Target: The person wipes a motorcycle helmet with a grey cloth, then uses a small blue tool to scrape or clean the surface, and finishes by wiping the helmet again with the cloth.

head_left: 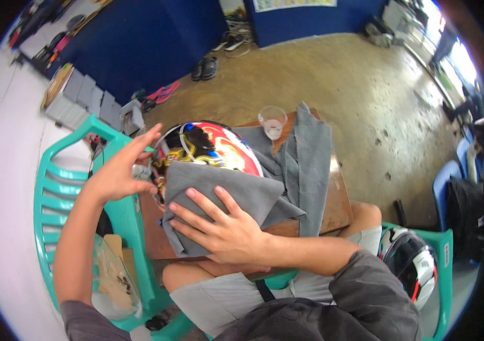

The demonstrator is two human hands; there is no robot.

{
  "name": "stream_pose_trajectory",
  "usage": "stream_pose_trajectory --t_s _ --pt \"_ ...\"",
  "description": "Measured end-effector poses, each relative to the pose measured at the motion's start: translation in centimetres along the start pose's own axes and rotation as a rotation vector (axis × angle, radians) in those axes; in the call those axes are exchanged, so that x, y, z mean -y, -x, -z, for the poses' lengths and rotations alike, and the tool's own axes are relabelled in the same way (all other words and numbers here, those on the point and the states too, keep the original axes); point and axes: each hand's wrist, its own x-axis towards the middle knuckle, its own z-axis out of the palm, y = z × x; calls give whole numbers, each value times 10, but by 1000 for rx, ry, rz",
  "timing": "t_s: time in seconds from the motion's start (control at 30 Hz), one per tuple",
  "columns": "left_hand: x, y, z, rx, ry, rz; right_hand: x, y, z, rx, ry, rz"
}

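Note:
A glossy helmet [228,145] with red, white, black and gold graphics rests on a small brown wooden table [338,196] in front of me. A grey cloth [225,179] covers its near side. My right hand [225,230] lies flat on that cloth with the fingers spread, pressing it against the helmet. At the helmet's left side, my left hand [121,170] is open, thumb and fingers apart around its edge. Whether the fingertips touch the shell, I cannot tell. A second grey cloth [313,159] drapes over the table's right part.
A clear plastic cup [272,121] stands at the table's far edge. Green plastic chair [63,190] at left bears a clear visor-like piece [114,278]. Another helmet [409,261] sits on a green chair at right. Boxes [86,94] and footwear [205,68] line the blue wall.

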Motion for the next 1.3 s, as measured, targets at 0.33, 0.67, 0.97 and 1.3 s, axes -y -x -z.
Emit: stream_pose_trajectory --t_s 0.33,0.67,0.97,1.3 --pt "-11 -20 1 28 137 167 -134 53 -73 -205 -1363 -814" --pt "-3 -14 -4 -8 211 214 -51 144 -103 -419 -953 -677" --pt "-9 -18 -6 -43 159 249 -65 101 -50 -654 -1108 -863" --pt "-12 -19 -3 -25 157 281 -72 98 -54 -515 -933 -822"
